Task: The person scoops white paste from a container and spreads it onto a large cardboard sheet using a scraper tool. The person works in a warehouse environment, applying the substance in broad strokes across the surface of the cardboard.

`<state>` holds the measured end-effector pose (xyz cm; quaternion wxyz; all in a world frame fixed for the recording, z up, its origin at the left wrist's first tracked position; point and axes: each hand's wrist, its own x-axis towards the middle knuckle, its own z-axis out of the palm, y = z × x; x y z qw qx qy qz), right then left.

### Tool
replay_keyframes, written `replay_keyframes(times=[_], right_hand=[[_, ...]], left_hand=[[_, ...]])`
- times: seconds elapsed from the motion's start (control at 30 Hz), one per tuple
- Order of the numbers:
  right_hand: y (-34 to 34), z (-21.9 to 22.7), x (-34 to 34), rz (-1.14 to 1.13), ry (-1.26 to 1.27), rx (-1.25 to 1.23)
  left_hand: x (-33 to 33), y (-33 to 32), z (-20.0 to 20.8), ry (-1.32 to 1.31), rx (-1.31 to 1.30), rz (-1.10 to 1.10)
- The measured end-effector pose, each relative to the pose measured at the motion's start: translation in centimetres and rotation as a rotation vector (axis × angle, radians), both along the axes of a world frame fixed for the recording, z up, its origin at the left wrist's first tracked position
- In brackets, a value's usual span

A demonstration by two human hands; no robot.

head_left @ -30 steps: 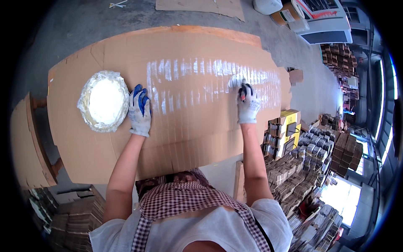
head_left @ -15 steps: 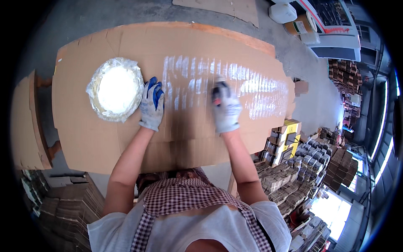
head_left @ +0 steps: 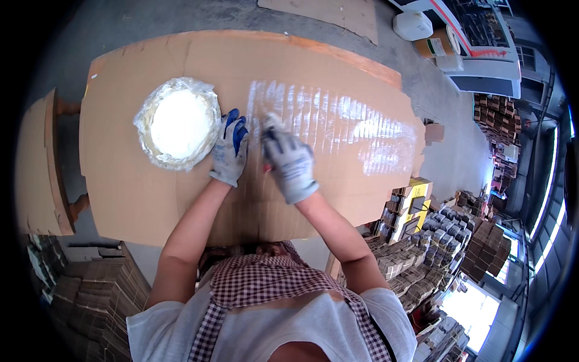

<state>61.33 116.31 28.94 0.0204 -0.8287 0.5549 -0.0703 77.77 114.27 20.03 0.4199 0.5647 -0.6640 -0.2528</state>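
Observation:
My right hand [head_left: 289, 158], in a grey-white glove, is closed on a brush [head_left: 272, 120], blurred, with a pale tip and a bit of red showing by the palm. The brush touches a large brown cardboard sheet [head_left: 139, 199] at the left end of a patch of white streaks [head_left: 338, 114]. My left hand [head_left: 230, 149], gloved with blue-coated fingertips, lies on the sheet with its fingers apart and holds nothing. Just left of it stands a round, plastic-lined basin [head_left: 145, 139] of bright white paste [head_left: 181, 123].
An orange-brown board edge [head_left: 344, 54] shows beneath the sheet's far side. At the left is another board-topped table [head_left: 36, 169]. Stacks of cardboard [head_left: 96, 295] stand at lower left, with more bundles [head_left: 416, 259] at lower right. A white jug [head_left: 413, 25] and a drum [head_left: 440, 43] sit far right.
My right hand has swept left with the brush, from the middle of the streaks to beside my left hand. The streaks at the right look more smeared. The whole view has shifted slightly.

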Motion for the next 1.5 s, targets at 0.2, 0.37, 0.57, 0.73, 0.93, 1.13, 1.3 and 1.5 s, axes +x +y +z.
replay_keyframes(times=[0.2,0.37,0.57,0.73,0.93,1.13,1.3,1.5], right_hand=[[-4.0,-0.3,-2.4,-0.239,0.07,0.015],[-1.7,-0.4,0.9,0.011,0.035,-0.028],[-4.9,-0.1,-2.3,-0.327,0.062,0.087],[-4.3,0.6,0.8,0.034,-0.031,-0.056],[-7.1,1.7,-1.2,-0.292,0.076,0.103],[-6.9,1.9,-2.1,-0.531,-0.802,0.158],[-6.4,1.3,-3.8,-0.644,-1.053,0.418],[-8.2,0.8,0.8,-0.535,-0.943,0.073]], left_hand=[[0.4,-0.1,-0.4,0.044,0.042,-0.002],[0.2,0.0,-0.9,-0.032,-0.016,-0.029],[0.4,0.2,-0.7,0.052,0.051,-0.001],[0.3,-0.3,-1.2,-0.02,-0.032,-0.006],[0.2,0.1,-1.0,0.129,0.09,0.002],[0.3,0.2,-0.8,0.067,0.085,-0.013],[0.2,0.1,-0.7,0.037,0.056,-0.004],[0.2,0.1,-0.4,0.005,0.024,0.024]])
